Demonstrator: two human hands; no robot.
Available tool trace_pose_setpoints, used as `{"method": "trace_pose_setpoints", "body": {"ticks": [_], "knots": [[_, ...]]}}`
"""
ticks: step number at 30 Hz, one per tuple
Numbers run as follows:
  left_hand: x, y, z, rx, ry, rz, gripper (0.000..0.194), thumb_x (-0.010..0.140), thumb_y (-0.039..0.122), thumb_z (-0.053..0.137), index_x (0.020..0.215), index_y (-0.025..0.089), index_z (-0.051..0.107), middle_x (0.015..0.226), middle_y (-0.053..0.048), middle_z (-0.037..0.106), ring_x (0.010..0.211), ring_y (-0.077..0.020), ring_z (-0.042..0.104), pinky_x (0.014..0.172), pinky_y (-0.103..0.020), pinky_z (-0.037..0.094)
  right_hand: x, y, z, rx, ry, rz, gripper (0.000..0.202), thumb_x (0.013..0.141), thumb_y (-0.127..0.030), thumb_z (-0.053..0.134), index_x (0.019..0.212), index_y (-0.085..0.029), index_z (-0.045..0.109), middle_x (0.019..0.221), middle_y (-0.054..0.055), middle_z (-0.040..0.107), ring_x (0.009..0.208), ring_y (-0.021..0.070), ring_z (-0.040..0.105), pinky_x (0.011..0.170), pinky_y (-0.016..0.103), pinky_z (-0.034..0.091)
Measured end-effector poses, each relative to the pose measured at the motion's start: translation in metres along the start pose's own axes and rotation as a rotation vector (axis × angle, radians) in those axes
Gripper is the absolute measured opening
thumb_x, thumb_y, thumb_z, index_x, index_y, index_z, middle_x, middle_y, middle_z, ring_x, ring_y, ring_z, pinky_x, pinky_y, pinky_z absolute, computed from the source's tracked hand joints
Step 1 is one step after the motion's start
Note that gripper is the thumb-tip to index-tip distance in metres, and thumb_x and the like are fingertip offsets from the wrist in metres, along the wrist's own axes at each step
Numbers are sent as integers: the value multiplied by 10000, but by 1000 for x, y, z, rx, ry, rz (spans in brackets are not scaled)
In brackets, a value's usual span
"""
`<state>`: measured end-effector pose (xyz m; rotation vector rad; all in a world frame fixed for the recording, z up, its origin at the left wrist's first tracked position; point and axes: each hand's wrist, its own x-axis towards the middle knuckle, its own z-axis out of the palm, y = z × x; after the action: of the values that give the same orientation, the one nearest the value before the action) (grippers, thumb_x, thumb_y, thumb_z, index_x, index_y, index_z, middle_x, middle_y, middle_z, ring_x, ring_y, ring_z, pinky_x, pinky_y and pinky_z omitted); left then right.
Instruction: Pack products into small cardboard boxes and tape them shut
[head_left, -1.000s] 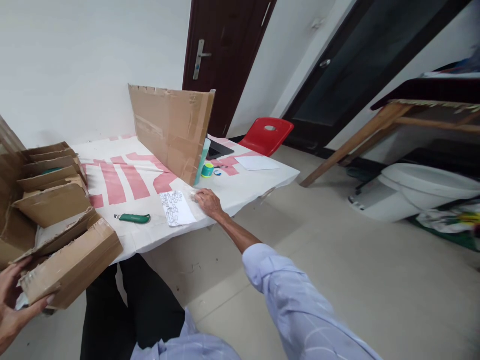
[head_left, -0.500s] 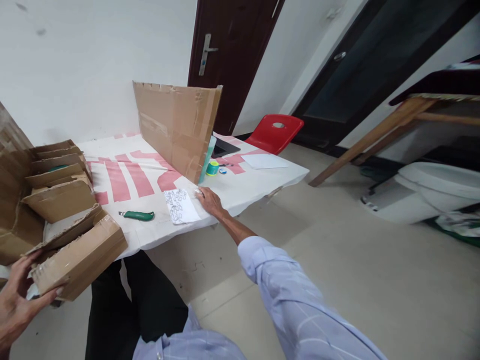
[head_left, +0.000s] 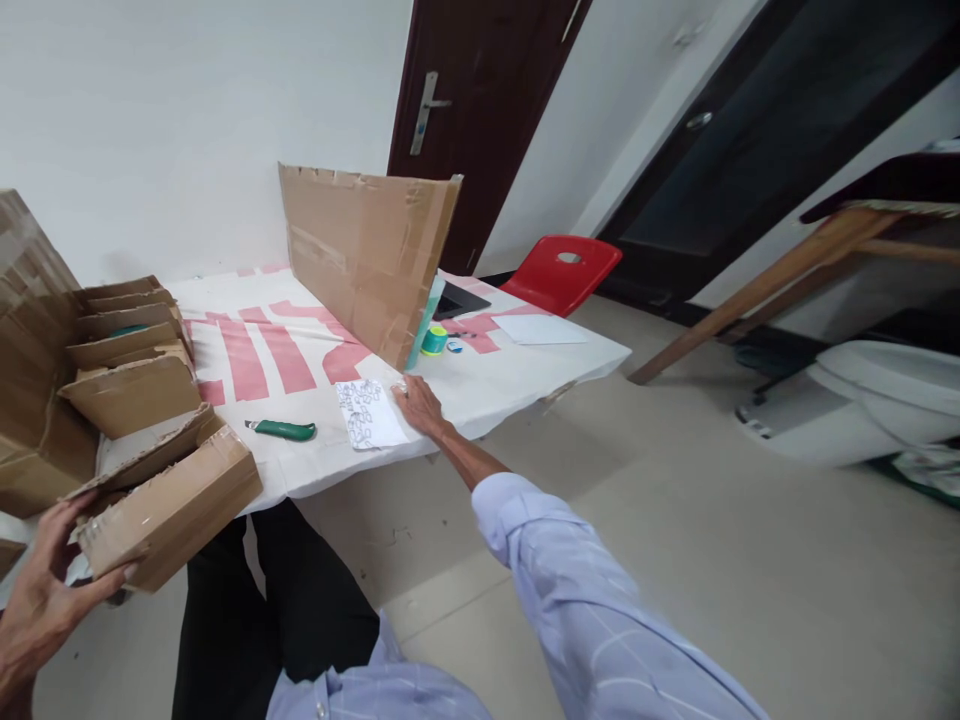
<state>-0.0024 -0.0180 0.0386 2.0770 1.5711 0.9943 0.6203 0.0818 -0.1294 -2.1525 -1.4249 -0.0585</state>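
Observation:
My left hand (head_left: 52, 595) grips the near end of a cardboard box (head_left: 176, 505) at the table's left front edge, thumb below and fingers over the top. My right hand (head_left: 420, 405) rests on the table with fingers curled together, beside a white sheet of paper (head_left: 379, 418) with dark doodle-like markings. What its fingertips hold, if anything, is too small to make out. Just behind that hand stands an upright cardboard panel (head_left: 367, 260). Between the box and the paper lies a green utility knife (head_left: 283, 430).
A teal and yellow tape roll (head_left: 433, 341), a small round blue-white item (head_left: 454, 347), a dark flat object (head_left: 463, 298) and a blank white sheet (head_left: 541, 329) lie right of the panel. Cardboard dividers (head_left: 135, 385) fill the left. Beyond are a red chair (head_left: 559, 280) and white bucket (head_left: 885, 405).
The view has shifted slightly, so the table and its things appear a little further right. Both hands keep nearly the same places and grips.

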Motion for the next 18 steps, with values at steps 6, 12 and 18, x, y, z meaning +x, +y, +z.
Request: {"method": "trace_pose_setpoints", "body": {"ticks": [6,12,18], "knots": [[-7,4,1,-56,-8,30,786,722,620,826,1395,309,564,1481,-127,532,1395,-424,553,1014,-545,624,-8,-9,2,-1,-26,75,381,982,-343,477,1286,-147,600,1318,192,655,1199,300,579,1029,386,442],[-15,4,2,-33,-62,21,881,737,580,860,1485,279,503,1573,-159,482,1493,-402,468,1111,-561,553,-17,-7,-4,-4,-65,69,499,938,-336,456,1369,-108,566,1353,238,627,1246,340,576,1063,449,446],[-20,-3,7,-138,-89,17,1015,724,525,892,1581,303,396,1654,-165,382,1508,-412,438,1150,-597,509,-19,7,-25,-86,-182,116,623,963,-512,471,1427,-106,563,1443,297,585,1339,414,574,1067,545,481]]}}
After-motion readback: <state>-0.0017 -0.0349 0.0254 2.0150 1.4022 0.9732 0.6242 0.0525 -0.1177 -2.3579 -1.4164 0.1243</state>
